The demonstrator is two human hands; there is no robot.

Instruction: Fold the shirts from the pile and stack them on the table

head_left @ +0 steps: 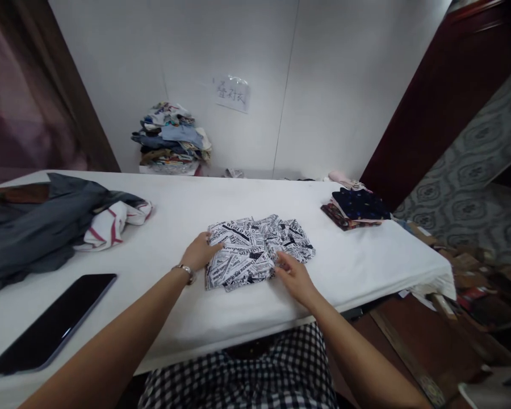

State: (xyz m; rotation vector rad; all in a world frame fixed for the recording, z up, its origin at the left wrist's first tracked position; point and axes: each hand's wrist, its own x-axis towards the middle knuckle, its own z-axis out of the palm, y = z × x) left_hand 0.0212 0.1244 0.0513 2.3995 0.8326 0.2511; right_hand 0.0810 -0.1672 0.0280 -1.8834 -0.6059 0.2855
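Observation:
A black-and-white newspaper-print shirt [242,250] lies partly folded on the white-covered table [174,318] in front of me. Its left part is fairly flat, while the right part is bunched and creased. At the shirt's left edge is my left hand [199,254], wearing a metal watch or bracelet [189,273]; its thumb rests over the cloth and its fingers close at the edge. My right hand [296,279] pinches the fabric near the middle of the lower right side, between thumb and fingers. The cloth hides part of the fingertips.
A dark phone [53,324] lies at the near left, below a grey garment [29,221] and a white-and-red striped cloth [113,227]. Folded dark clothes [357,204] sit at the right. Behind the table rises a clothes pile [172,139]; a handwritten sign [232,94] hangs on the wall.

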